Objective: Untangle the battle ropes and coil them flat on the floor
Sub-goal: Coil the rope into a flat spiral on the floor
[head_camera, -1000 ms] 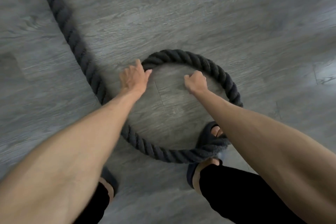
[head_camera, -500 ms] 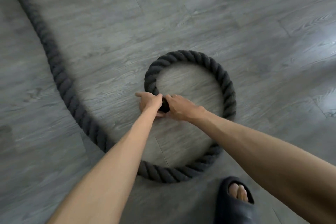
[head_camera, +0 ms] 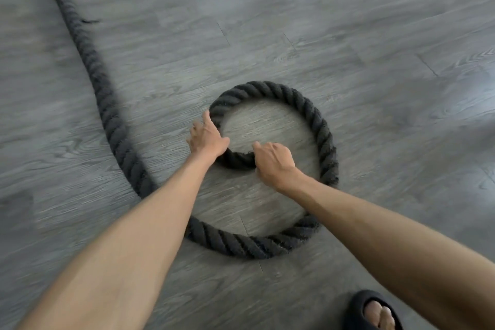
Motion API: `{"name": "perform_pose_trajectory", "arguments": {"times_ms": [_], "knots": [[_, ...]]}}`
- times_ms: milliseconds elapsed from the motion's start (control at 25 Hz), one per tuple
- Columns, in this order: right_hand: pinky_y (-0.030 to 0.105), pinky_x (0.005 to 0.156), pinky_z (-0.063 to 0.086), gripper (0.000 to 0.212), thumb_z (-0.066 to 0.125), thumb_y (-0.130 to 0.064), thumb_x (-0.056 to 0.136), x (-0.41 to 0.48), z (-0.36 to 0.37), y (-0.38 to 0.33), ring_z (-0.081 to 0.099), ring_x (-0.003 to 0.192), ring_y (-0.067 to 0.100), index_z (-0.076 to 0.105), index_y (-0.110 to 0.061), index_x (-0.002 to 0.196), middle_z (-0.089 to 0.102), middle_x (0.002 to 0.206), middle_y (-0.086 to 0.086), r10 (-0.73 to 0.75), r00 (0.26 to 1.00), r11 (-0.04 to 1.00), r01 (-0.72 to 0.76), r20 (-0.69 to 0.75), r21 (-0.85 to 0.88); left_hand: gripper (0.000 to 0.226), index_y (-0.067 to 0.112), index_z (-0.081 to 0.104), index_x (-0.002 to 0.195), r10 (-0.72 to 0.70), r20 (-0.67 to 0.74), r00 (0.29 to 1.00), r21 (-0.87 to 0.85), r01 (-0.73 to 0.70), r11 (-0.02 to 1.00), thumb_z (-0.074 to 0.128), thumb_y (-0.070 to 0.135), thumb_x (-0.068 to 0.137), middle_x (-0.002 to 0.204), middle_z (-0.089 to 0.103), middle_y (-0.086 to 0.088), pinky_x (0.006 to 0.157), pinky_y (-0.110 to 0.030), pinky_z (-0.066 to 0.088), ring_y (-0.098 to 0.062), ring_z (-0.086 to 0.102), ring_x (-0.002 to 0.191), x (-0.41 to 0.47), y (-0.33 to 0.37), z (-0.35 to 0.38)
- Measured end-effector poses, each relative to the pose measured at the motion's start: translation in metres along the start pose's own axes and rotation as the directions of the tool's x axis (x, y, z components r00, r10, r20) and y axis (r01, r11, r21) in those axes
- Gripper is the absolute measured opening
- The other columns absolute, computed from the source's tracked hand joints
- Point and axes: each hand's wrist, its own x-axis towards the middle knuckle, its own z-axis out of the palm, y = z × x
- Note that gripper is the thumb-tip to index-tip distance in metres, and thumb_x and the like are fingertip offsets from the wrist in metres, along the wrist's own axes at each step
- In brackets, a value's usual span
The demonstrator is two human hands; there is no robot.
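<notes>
One thick black battle rope (head_camera: 320,128) lies on the grey floor. It runs in from the far left (head_camera: 88,59), passes under my left forearm and curls into a flat ring. The rope's end (head_camera: 238,159) bends inward at the ring's near-left side. My left hand (head_camera: 207,138) lies flat over the rope on the ring's left side, fingers spread. My right hand (head_camera: 273,162) is curled over the rope's end, just right of the left hand. My hands hide the part of the rope under them.
Grey wood-look floor (head_camera: 361,35) stretches all around, with glare at the far edge. My foot in a black slipper (head_camera: 373,311) stands at the bottom right, close to the ring's near side. A loose strand (head_camera: 89,21) sticks out of the rope at the far left.
My hands, side by side on the rope's end half a second ago, have spread apart. The left hand slid up the ring and flattened. The end now curls further inside the ring.
</notes>
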Motion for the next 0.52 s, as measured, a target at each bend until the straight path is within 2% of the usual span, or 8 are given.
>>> {"name": "perform_pose_trajectory", "arguments": {"times_ms": [80,160,200,280,360,400,440,520], "knots": [[0.038,0.083,0.045,0.029,0.045,-0.007,0.094,0.006,-0.006,0.000,0.062,0.109,0.040,0.050,0.001,0.121,0.065,0.114,0.021,0.150,0.988,0.963,-0.152,0.024,0.221,0.087,0.011,0.024,0.142,-0.036,-0.003,0.999,-0.028,0.036,0.999,0.077,0.033,0.077,0.138,0.044,-0.018,0.100,-0.046,0.042,-0.036,0.046,0.126,-0.002,-0.008,0.001],[0.041,0.090,0.044,0.038,0.043,-0.020,0.102,0.015,-0.009,0.001,0.057,0.115,0.043,0.038,0.007,0.127,0.060,0.123,0.025,0.300,0.953,0.883,-0.297,0.048,0.364,0.088,0.007,0.025,0.138,-0.046,0.009,0.999,-0.042,0.046,0.998,0.079,0.038,0.076,0.135,0.048,-0.018,0.094,-0.045,0.045,-0.037,0.052,0.121,-0.006,-0.009,0.002],[0.043,0.093,0.044,0.051,0.047,-0.030,0.103,0.021,-0.008,0.001,0.054,0.120,0.044,0.031,0.008,0.133,0.057,0.128,0.026,0.402,0.914,0.816,-0.385,0.055,0.431,0.088,0.007,0.024,0.137,-0.054,0.017,0.998,-0.050,0.055,0.997,0.079,0.039,0.076,0.133,0.049,-0.018,0.091,-0.044,0.046,-0.037,0.054,0.119,-0.008,-0.007,0.003],[0.044,0.097,0.043,0.075,0.061,-0.039,0.097,0.028,0.001,-0.006,0.049,0.127,0.045,0.020,0.006,0.142,0.049,0.138,0.026,0.602,0.789,0.599,-0.545,0.118,0.587,0.086,0.008,0.024,0.136,-0.089,0.015,0.996,-0.095,0.090,0.991,0.079,0.037,0.076,0.130,0.051,-0.018,0.086,-0.043,0.047,-0.037,0.055,0.116,-0.007,-0.004,0.004],[0.044,0.099,0.042,0.075,0.069,-0.034,0.092,0.031,0.017,-0.013,0.046,0.130,0.042,0.024,0.003,0.140,0.042,0.143,0.023,0.727,0.669,0.406,-0.601,0.155,0.688,0.080,0.009,0.027,0.133,-0.088,0.000,0.996,-0.167,0.087,0.982,0.080,0.032,0.077,0.131,0.047,-0.018,0.083,-0.042,0.044,-0.037,0.053,0.117,-0.005,-0.004,0.004],[0.043,0.101,0.041,0.071,0.069,-0.030,0.092,0.032,0.022,-0.014,0.044,0.131,0.040,0.027,0.002,0.138,0.041,0.144,0.023,0.760,0.633,0.364,-0.603,0.148,0.710,0.081,0.009,0.028,0.135,-0.069,-0.010,0.998,-0.195,0.066,0.979,0.080,0.029,0.077,0.135,0.044,-0.017,0.086,-0.041,0.044,-0.037,0.050,0.122,-0.004,-0.005,0.003],[0.043,0.103,0.038,0.066,0.068,-0.026,0.091,0.035,0.027,-0.013,0.042,0.132,0.039,0.029,0.002,0.137,0.041,0.144,0.022,0.765,0.631,0.373,-0.593,0.124,0.714,0.086,0.009,0.025,0.140,-0.044,-0.011,0.999,-0.206,0.041,0.978,0.081,0.028,0.078,0.142,0.040,-0.016,0.092,-0.041,0.043,-0.036,0.046,0.128,-0.002,-0.005,0.002],[0.043,0.107,0.034,0.061,0.066,-0.020,0.090,0.042,0.031,-0.009,0.039,0.133,0.039,0.032,0.001,0.136,0.040,0.143,0.023,0.693,0.719,0.497,-0.531,0.055,0.686,0.104,0.011,0.008,0.154,-0.012,0.045,0.999,-0.177,0.020,0.984,0.080,0.027,0.080,0.157,0.025,-0.014,0.109,-0.043,0.036,-0.034,0.034,0.141,0.003,-0.006,-0.003]]}}
